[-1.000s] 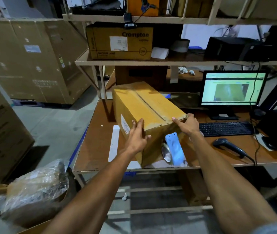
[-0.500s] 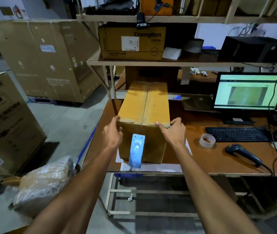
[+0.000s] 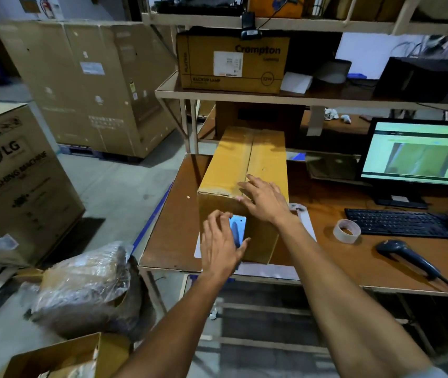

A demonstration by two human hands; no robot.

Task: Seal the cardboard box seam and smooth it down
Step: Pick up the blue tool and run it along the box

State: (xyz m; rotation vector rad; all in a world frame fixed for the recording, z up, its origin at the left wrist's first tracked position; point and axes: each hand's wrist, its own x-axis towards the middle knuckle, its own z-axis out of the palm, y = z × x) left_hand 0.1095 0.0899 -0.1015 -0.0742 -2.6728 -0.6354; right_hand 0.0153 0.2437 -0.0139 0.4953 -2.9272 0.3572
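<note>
Warehouse cartons are stacked on the floor toward 9 and 10 o'clock, and shelving rises behind a brown worktable (image 3: 340, 268) on which the task is set. On that table, near its left end, the cardboard box (image 3: 228, 165) is stood with its long axis running from 6 toward 12 o'clock, away from the person; its top seam (image 3: 250, 156) follows the same line down the middle of the lid. The right hand (image 3: 265, 199) is laid flat on the near end of the lid, fingers spread and open, closed on nothing, its fingertips touching the seam, which stretches away from them toward 12 o'clock. The left hand (image 3: 221, 244) is lower, against the near end face, its fingers loosely curled around a blue tape dispenser (image 3: 237, 229) that rests against that face just below the top edge; whether the grip is firm cannot be told. A loose tape roll (image 3: 346, 231) lies well apart at 3 o'clock. The coming pull is judged to run from the near edge along the seam toward 12 o'clock, with the left hand nearer the tool and the right nearer the seam.
</note>
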